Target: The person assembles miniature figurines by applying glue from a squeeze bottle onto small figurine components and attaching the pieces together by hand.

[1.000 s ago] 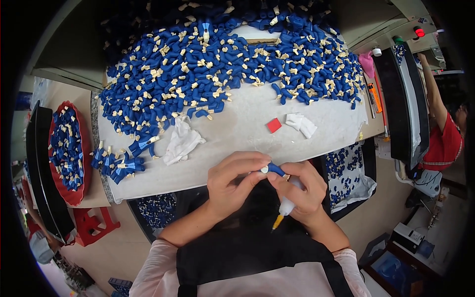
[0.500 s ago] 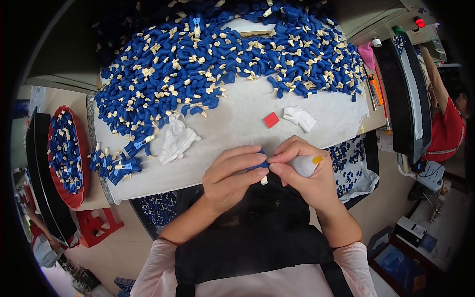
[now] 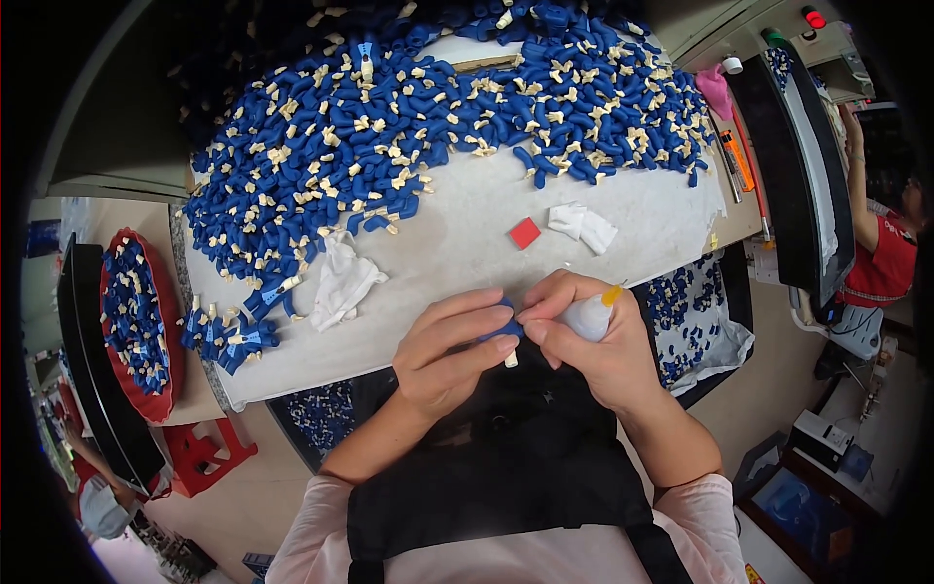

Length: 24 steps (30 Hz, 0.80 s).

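Note:
Just beyond my black apron, my left hand (image 3: 449, 346) pinches a small blue figurine part (image 3: 502, 329) with a cream end poking out below the fingers. My right hand (image 3: 593, 336) wraps round a translucent white squeeze bottle (image 3: 588, 317) with a yellow tip. Its thumb and forefinger press together against the right side of the blue part. Whether they hold anything small there is hidden. A red square block (image 3: 524, 234) and a folded white cloth (image 3: 582, 228) lie on the table beyond my hands. To the left is a crumpled white cloth (image 3: 344, 282).
A large heap of blue and cream figurine arms (image 3: 360, 127) covers the table's far half. Blue torso pieces (image 3: 231, 336) sit at its left edge. A red basin (image 3: 167, 384) of parts stands left. An orange cutter (image 3: 736, 161) lies right. A person in red (image 3: 880, 258) is far right.
The whole view has shifted slightly. My hands keep nearly the same grip on the blue part and the bottle. The person at the right has moved an arm.

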Each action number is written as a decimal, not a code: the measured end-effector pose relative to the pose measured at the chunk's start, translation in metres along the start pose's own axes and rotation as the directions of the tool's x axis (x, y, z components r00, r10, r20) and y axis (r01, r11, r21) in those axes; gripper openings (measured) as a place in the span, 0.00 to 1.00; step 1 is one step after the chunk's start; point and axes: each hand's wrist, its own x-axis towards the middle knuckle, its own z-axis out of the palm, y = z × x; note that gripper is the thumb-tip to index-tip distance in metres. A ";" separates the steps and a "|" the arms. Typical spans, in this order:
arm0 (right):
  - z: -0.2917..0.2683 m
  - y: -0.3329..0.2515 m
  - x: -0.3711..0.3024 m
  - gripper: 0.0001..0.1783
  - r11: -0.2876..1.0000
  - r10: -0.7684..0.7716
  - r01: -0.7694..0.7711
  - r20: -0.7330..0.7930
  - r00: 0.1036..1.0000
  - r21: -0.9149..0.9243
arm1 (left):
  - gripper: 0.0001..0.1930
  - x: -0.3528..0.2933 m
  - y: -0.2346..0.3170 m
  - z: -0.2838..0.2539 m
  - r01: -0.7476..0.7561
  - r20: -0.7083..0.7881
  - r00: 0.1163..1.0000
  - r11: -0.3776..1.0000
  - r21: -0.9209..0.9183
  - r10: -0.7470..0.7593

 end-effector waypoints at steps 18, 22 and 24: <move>0.000 -0.001 -0.011 0.17 0.687 -0.504 0.389 -0.017 0.863 -0.614 | 0.14 0.016 0.021 -0.012 0.590 0.492 0.471 -0.154 -0.793 -0.732; -0.006 0.004 -0.014 0.16 0.722 -0.506 0.356 -0.102 0.857 -0.594 | 0.13 0.017 0.022 -0.014 0.428 0.663 0.381 -0.512 -0.745 -0.645; -0.004 0.005 -0.015 0.14 0.735 -0.497 0.351 -0.110 0.861 -0.580 | 0.10 0.016 0.022 -0.015 0.492 0.626 0.415 -0.416 -0.764 -0.660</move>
